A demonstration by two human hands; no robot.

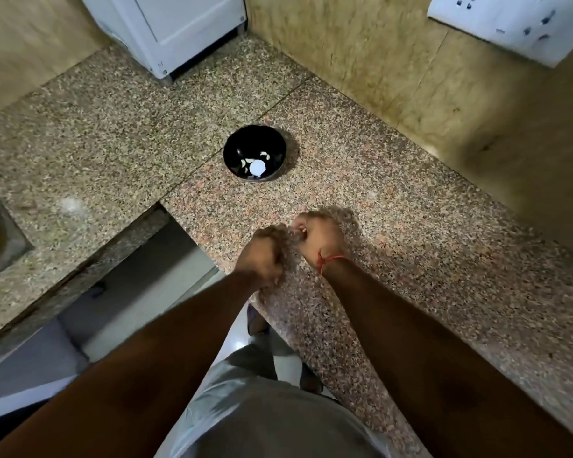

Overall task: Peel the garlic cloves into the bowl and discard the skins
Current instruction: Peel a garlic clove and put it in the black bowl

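Hands (285, 242) over speckled granite counter (411, 226)

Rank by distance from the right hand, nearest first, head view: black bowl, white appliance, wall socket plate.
From the right hand:
1. black bowl, just ahead on the counter, slightly to the left.
2. wall socket plate, on the wall, far right corner.
3. white appliance, at the counter's back, far left.
Two and three are close; ranking tentative.

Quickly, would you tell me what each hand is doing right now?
Left hand: fingers curled; blurred, so what it holds cannot be told.
Right hand: fingers curled, pinching something small and pale at its fingertips.
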